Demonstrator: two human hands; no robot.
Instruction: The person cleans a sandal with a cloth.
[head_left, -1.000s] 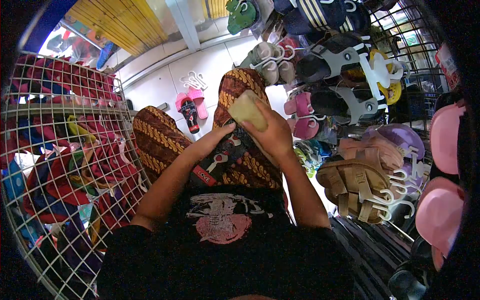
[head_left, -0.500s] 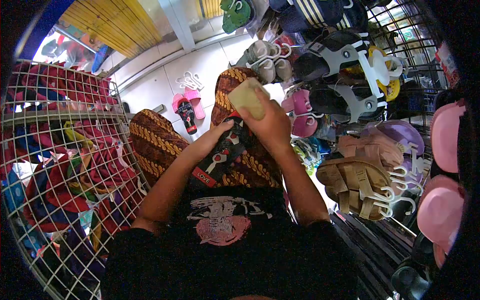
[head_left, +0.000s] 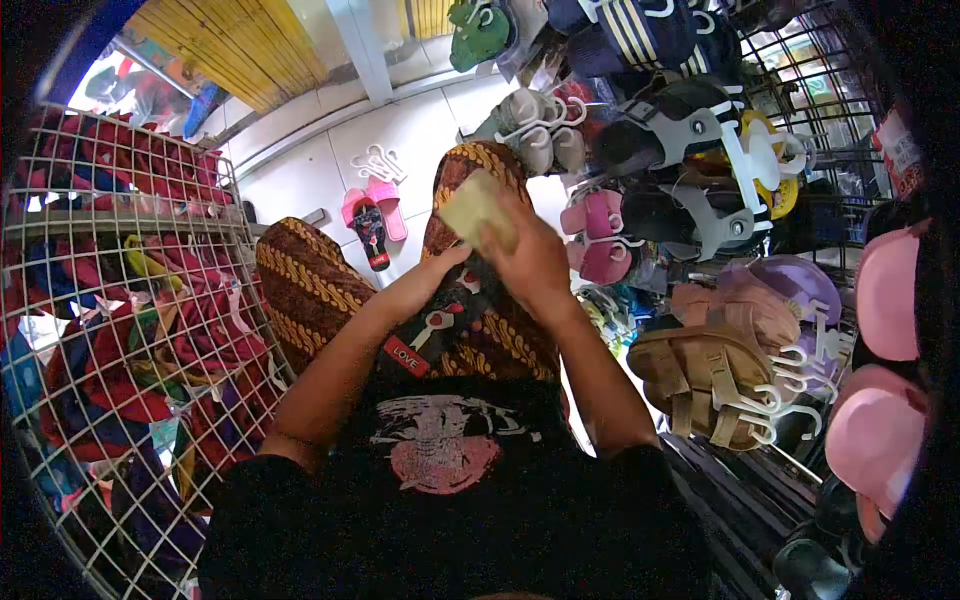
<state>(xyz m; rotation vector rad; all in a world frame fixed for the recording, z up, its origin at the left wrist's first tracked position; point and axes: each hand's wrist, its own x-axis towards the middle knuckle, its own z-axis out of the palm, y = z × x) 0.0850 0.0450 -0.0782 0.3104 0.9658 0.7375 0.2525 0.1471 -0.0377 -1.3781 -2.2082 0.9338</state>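
My right hand is closed round a pale yellow-green cloth or sponge, over my lap. Below it lies a black sandal with red and white decoration and a red "LOVE" label, resting on the patterned brown fabric over my thigh. My left hand holds the sandal's far side, its fingers partly hidden behind my right hand. The cloth covers or hangs just above the sandal's upper end; whether they touch is unclear.
On the tiled floor lie a pink pair of slippers, a black sandal and white hangers. A wire rack with colourful goods stands at left. Brown sandals and other footwear hang at right.
My right hand and the cloth have shifted slightly left and down over the sandal. My left hand stays on the sandal. The view has moved a little.
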